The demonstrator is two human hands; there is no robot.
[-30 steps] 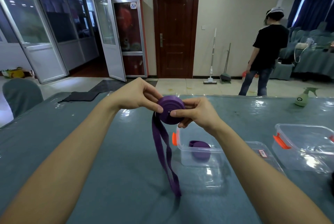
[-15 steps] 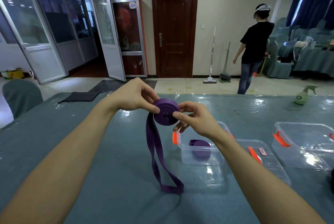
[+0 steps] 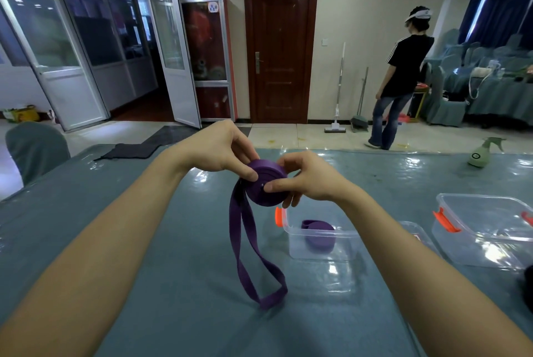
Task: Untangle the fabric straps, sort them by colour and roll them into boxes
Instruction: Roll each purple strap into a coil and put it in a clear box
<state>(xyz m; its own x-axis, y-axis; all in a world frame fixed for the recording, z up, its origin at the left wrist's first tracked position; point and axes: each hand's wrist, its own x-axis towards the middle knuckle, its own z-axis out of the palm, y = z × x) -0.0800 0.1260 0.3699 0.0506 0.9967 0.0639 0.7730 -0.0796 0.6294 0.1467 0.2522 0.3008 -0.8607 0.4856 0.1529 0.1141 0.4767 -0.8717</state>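
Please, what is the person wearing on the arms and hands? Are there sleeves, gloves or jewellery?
Nothing worn shows. The left hand and the right hand have no gloves and no visible rings. The left forearm and the right forearm are bare to the picture's edge: no sleeve, watch or bracelet.

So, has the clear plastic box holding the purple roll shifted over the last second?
No. The clear plastic box keeps its spot left of the second clear box with orange clasps.
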